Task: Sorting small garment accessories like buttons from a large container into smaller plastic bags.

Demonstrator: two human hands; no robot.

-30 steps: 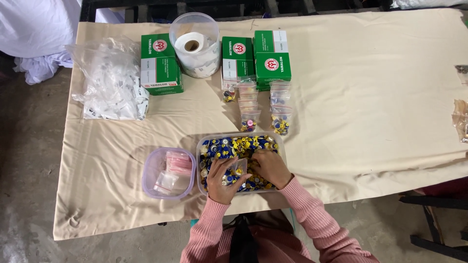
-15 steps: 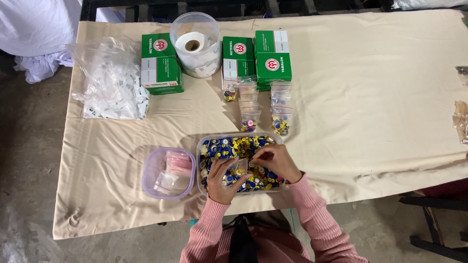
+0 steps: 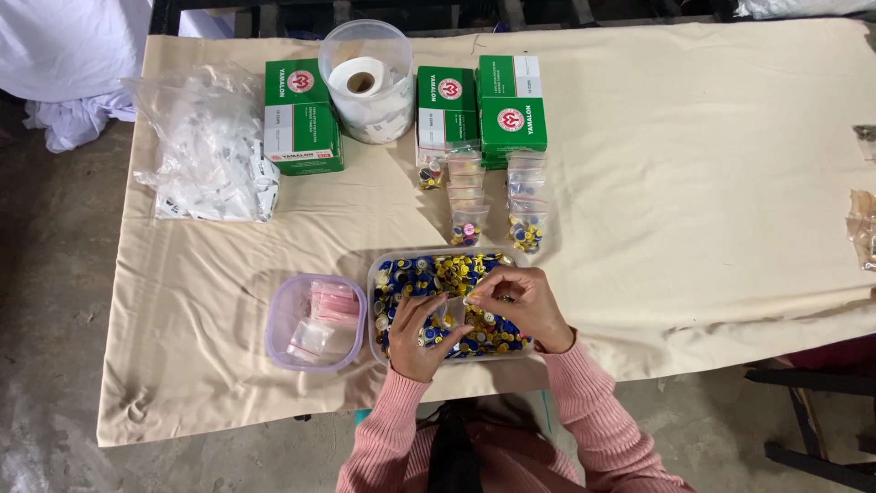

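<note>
A clear rectangular tray [image 3: 380,274] full of small blue and yellow caps sits near the table's front edge. My left hand [image 3: 418,336] holds a small clear bag [image 3: 448,312] open over the tray. Above that bag my right hand [image 3: 520,306] pinches something small between its fingertips; what it is cannot be made out. Both sleeves are pink knit. Left of the tray stands a small purple-tinted tub [image 3: 277,327] with flat red-edged bags inside.
Two rows of filled small bags [image 3: 467,196] lie behind the tray. Green and white boxes [image 3: 301,114] and a round tub with a paper roll [image 3: 365,80] stand at the back. A heap of clear bags [image 3: 208,151] lies at the left, on a beige cloth-covered table [image 3: 693,183].
My right hand has lifted off the caps and moved up to the mouth of the small bag. My left hand has stayed in place over the tray.
</note>
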